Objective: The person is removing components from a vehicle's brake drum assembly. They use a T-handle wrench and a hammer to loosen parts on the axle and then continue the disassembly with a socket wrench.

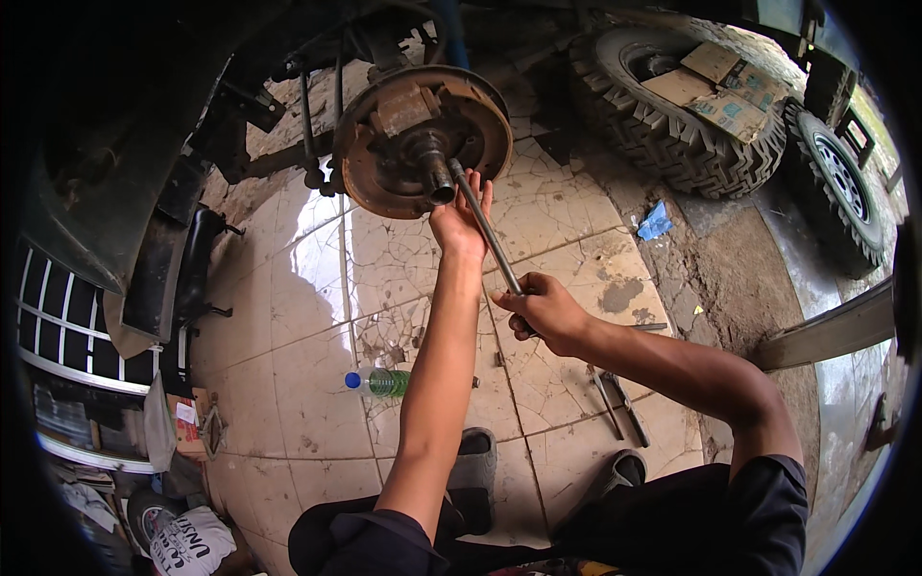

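Note:
A rusty brake backing plate (370, 158) hangs ahead of me, a hollow axle spindle (438, 173) sticking out of its middle toward me. My left hand (461, 228) is just below the spindle's end, palm up, fingers stretched and apart. Across those fingers runs a long metal bar (492, 233), its far tip beside the spindle. The bar's near end is in the closed fist of my right hand (545, 312). Whether the bar's tip touches the plate behind the spindle I cannot tell.
Pliers-like tools (622, 408) lie on the cracked tile floor (288, 355), near my feet. A blue-capped bottle (379, 382) lies left of my forearm. Far right are a big tyre (691, 158) with cardboard (730, 96) on it, a smaller wheel (840, 182) and a blue scrap (655, 222).

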### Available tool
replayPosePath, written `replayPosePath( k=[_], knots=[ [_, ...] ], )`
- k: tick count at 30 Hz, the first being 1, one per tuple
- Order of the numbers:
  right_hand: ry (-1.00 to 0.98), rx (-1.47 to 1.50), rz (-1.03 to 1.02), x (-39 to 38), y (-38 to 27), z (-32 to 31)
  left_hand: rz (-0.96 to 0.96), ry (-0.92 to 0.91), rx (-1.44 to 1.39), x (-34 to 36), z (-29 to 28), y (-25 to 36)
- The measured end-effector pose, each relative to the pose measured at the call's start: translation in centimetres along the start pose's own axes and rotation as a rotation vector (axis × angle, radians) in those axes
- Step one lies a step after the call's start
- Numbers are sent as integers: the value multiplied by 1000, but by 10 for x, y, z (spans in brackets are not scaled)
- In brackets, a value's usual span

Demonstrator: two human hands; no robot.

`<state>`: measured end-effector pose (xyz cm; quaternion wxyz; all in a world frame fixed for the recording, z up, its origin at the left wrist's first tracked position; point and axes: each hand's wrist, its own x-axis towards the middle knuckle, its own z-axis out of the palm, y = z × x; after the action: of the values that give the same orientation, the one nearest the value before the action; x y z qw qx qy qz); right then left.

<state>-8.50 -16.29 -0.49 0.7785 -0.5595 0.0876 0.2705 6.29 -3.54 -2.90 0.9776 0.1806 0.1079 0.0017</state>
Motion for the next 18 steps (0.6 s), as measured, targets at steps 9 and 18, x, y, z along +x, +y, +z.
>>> replayPosePath(
  k=[9, 18],
  knots=[
    [48, 212, 36, -11, -8, 21, 17, -28, 1, 10, 2, 14],
    [-6, 230, -11, -5, -1, 18, -43, -40, -20, 12, 3, 15]
  ],
)
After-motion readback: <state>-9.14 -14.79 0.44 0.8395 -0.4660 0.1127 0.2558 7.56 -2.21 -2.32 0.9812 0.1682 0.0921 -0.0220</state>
